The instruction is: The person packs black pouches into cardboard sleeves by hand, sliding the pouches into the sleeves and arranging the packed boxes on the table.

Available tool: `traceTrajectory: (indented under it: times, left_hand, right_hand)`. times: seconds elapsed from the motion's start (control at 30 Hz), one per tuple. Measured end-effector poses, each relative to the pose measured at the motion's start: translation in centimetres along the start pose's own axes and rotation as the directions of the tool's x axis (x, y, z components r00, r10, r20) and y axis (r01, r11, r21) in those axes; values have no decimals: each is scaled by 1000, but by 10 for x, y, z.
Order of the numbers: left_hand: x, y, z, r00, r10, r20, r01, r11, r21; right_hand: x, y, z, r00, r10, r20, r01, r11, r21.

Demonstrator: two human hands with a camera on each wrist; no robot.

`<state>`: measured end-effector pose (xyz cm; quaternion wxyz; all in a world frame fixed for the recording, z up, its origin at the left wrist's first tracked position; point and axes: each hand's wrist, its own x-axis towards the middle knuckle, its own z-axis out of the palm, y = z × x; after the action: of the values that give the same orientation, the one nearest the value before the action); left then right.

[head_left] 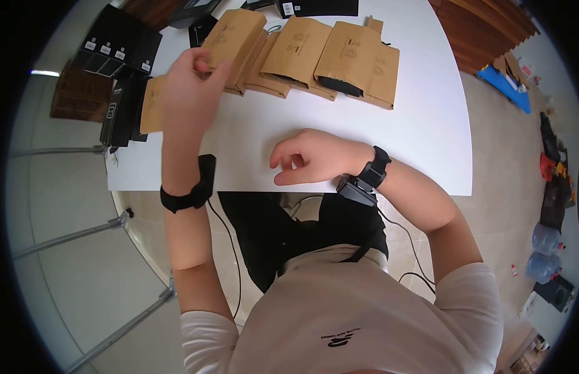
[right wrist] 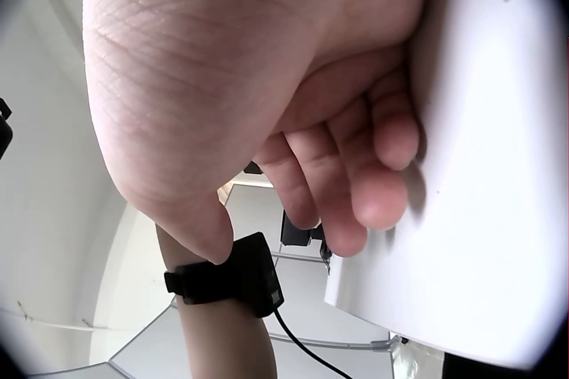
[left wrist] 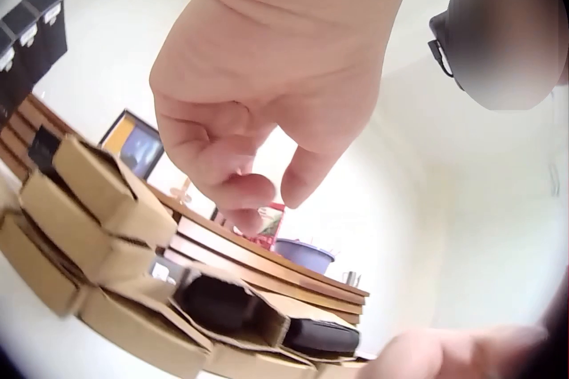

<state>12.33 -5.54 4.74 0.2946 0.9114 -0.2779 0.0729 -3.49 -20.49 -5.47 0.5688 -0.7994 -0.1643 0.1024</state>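
My left hand hovers over the left end of a row of brown cardboard boxes, its fingers loosely bent. Nothing sits between its thumb and fingers in the left wrist view, where the hand shows from the palm side. Nearest to it is a cardboard box lying on others; a further one is partly hidden behind the hand. Two boxes to the right have open ends, with a black item showing in one. My right hand rests at the table near its front edge, fingers loosely curled, holding nothing.
Black boxes with white labels stand at the left, and another black box is by the table's left edge. More black packages lie along the back. A cable hangs from the left wrist camera.
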Motion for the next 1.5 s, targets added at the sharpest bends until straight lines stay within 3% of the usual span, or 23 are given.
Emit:
traceTrajectory:
  times: [0.03, 0.1, 0.13, 0.2, 0.23, 0.3, 0.47, 0.57, 0.6, 0.67, 0.8, 0.87, 0.93, 1.0, 1.07, 1.13, 1.2, 1.27, 1.33, 1.5]
  left_hand:
    - [4, -7, 0, 1000, 11, -1, -11, 1000, 5]
    - [14, -23, 10, 960, 271, -66, -210, 857, 470]
    - [21, -25, 16, 957, 282, -68, -218, 854, 473]
    - [31, -28, 28, 997, 79, 19, -80, 902, 424]
    - [32, -30, 31, 996, 93, 13, -90, 901, 425]
    - [38, -33, 35, 994, -2, 109, -30, 957, 290]
    - [33, -45, 35, 996, 76, 48, -87, 957, 277]
    - [5, -57, 13, 989, 150, 16, -151, 988, 40]
    - [-10, -55, 4, 989, 145, 21, -146, 988, 44]
    - [-46, -50, -18, 988, -76, 132, 114, 944, -308]
    - [-114, -85, -37, 986, 44, 159, 12, 941, -339]
    - [-139, -97, -29, 968, 11, 249, 167, 713, -681]
    - [-151, -99, -15, 960, -24, 277, 212, 709, -673]
    - [-160, -99, -5, 952, -64, 299, 256, 703, -664]
    - [-157, -98, 6, 916, -12, 401, 310, 656, -688]
    - [-155, -96, 16, 916, -10, 401, 322, 615, -720]
    - [-153, -92, 24, 925, -6, 380, 314, 574, -757]
    - [-153, -100, 28, 947, 4, 321, 261, 572, -777]
    - [-153, -105, 32, 981, -11, 194, 176, 480, -859]
    - [-157, -108, 32, 988, -21, 151, 144, 445, -884]
  right_hand:
    - [1, 0, 0, 1000, -7, -10, 7, 1000, 0]
    - [1, -1, 0, 1000, -7, 5, 7, 1000, -27]
    - [1, -1, -1, 1000, -14, -4, 13, 999, -31]
    - [-1, 0, 0, 1000, 12, 0, -12, 1000, -16]
    - [0, 0, -1, 1000, 5, -11, -5, 1000, -23]
    - [0, 3, -1, 1000, -31, 1, 31, 999, -31]
    - [-2, 2, -4, 1000, -6, -10, 6, 1000, -13]
    - [-3, 0, -8, 999, 33, -14, -33, 999, 18]
    - [-2, -1, -9, 999, 52, -8, -51, 998, 32]
    - [-2, -1, -10, 1000, 20, -16, -19, 998, 62]
    - [3, 6, -5, 995, 30, -99, -13, 986, 169]
    - [5, 12, -2, 987, 8, -158, 25, 978, 208]
    - [3, 6, -4, 960, 27, -279, 65, 947, 313]
    - [1, 0, -5, 965, 40, -257, 58, 931, 361]
    - [1, -2, -4, 962, 9, -274, 91, 932, 350]
    - [3, 3, -4, 967, 10, -255, 78, 941, 331]
    - [6, 11, -4, 961, -18, -278, 133, 906, 401]
    - [8, 15, -4, 970, 0, -244, 97, 917, 387]
    - [9, 17, -2, 978, 18, -206, 63, 924, 378]
    - [10, 16, 0, 977, 38, -208, 34, 942, 334]
